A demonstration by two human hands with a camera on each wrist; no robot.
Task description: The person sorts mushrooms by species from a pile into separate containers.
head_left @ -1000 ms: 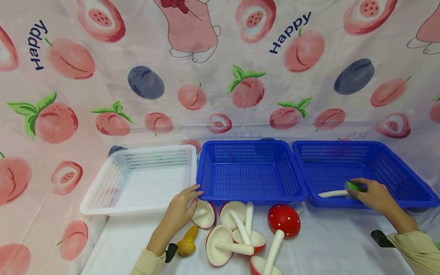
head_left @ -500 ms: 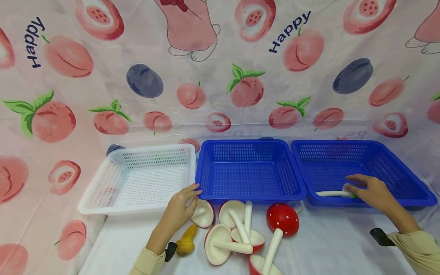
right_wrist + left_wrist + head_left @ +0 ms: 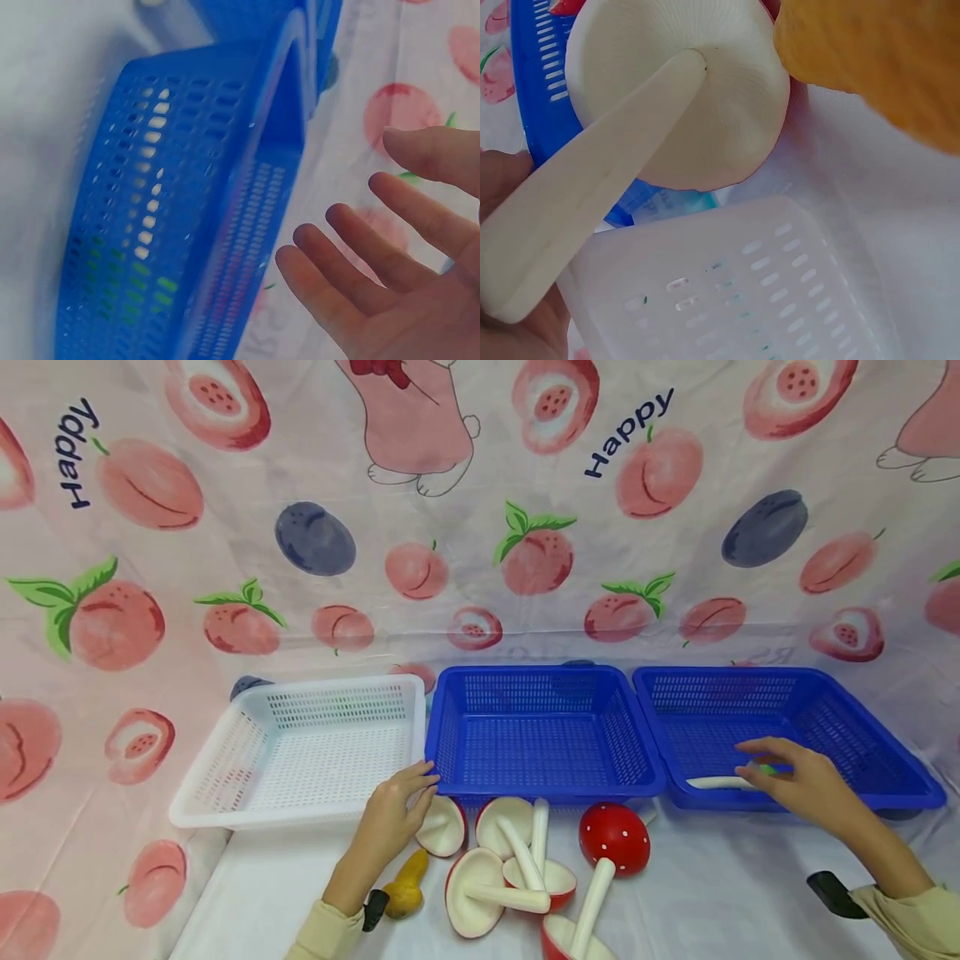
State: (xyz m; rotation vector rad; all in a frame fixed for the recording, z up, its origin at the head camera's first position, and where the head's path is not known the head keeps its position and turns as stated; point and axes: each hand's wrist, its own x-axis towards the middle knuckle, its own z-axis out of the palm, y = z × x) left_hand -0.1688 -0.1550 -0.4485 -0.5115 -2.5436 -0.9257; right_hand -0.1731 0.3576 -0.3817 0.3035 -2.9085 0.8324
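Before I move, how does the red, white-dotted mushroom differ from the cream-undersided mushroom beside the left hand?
The red, white-dotted mushroom shows its domed cap; the cream-undersided mushroom its underside. The dotted one's stem is mostly hidden; the cream one's shows in the left wrist view. Both caps show red.

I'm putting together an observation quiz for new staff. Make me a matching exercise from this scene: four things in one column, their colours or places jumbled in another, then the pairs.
Things
1. Gourd
2. Leftmost basket
3. Spotted mushroom cap
4. Long white stalk

Colours or places
A. Red with white dots
B. In the rightmost basket, beside the right hand
C. Mustard yellow, on the white cloth
D. White, with slotted sides

Pairs: 1-C, 2-D, 3-A, 4-B
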